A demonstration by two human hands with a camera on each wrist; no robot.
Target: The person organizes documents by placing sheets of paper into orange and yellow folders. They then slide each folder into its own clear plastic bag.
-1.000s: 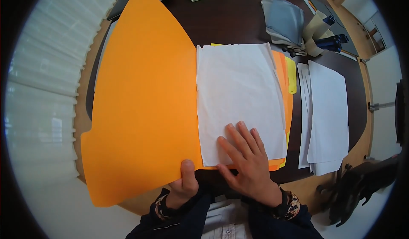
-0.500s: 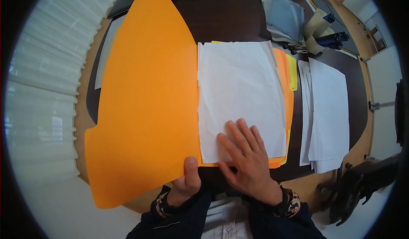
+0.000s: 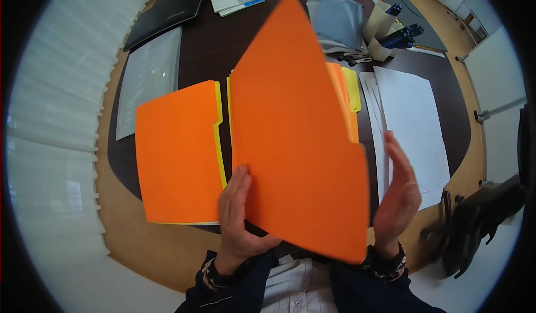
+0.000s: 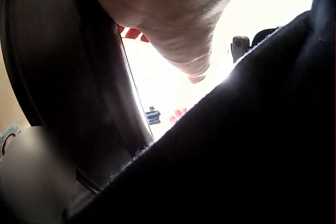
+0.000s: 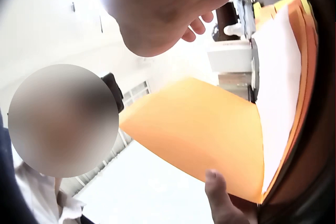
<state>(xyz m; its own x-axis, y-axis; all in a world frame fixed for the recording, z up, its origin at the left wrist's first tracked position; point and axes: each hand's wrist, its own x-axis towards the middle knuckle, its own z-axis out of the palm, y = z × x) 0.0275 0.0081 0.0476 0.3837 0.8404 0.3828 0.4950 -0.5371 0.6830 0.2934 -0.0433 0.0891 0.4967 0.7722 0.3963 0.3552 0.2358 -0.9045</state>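
Observation:
An orange file folder (image 3: 296,162) lies in front of me with its cover raised and tilted, hiding most of the pages inside. My left hand (image 3: 237,218) is at the cover's lower left fold, fingers extended along the fold and thumb reaching under the bottom edge. To the right of the cover, my right hand (image 3: 399,196) is held up with straight fingers, apart from the cover's edge. The right wrist view shows the inside of the cover (image 5: 205,134), the white sheets (image 5: 278,82) and a thumb (image 5: 216,192) near the fold.
Left of the folder lies another orange folder (image 3: 178,154) over a yellow one. White papers (image 3: 410,129) lie at the right. Farther back are a frosted plastic case (image 3: 148,81), a black laptop (image 3: 167,11), bluish plastic sleeves (image 3: 338,20) and pen holders (image 3: 379,23).
The orange cover has swung from the left over toward the right, covering the white sheets. My right hand has lifted off the sheets and moved right; the left folder has come into view.

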